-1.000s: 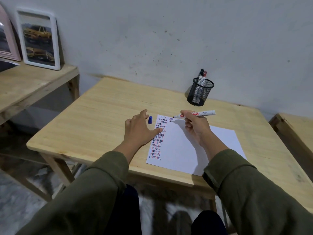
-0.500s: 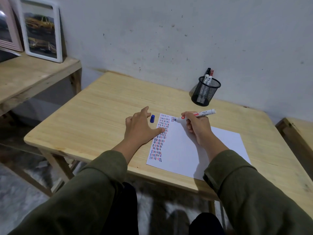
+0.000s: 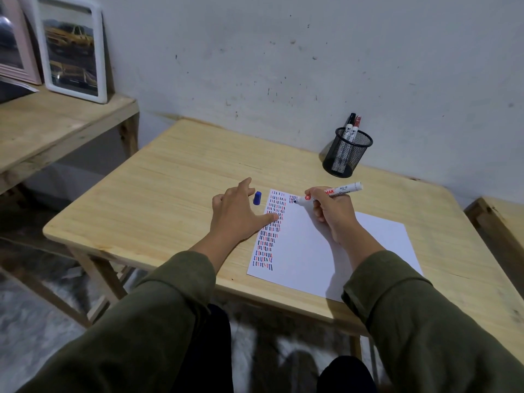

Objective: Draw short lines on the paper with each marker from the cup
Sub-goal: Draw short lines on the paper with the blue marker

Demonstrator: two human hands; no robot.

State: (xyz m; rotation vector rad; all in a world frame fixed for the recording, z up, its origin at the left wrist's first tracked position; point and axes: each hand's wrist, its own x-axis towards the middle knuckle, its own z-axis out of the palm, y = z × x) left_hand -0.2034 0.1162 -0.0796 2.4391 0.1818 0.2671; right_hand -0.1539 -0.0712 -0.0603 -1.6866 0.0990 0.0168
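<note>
Marker (image 3: 330, 193): uncapped, gripped in the closed right hand (image 3: 333, 211), tip on the paper's far left corner beside the short lines.
Paper (image 3: 317, 251): flat on the desk (image 3: 170, 194).
Left hand (image 3: 236, 212): fingers spread, empty, thumb pressing the paper's left edge.
Blue cap (image 3: 257, 198): just left of the paper.
Cup (image 3: 347, 156): beyond the paper, holding two markers.

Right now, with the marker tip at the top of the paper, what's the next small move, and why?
Probably a short downward stroke. The right hand holds the uncapped marker with its tip by the few marks starting a second column, the left hand pins the paper, and the blue cap lies off to the side.
</note>
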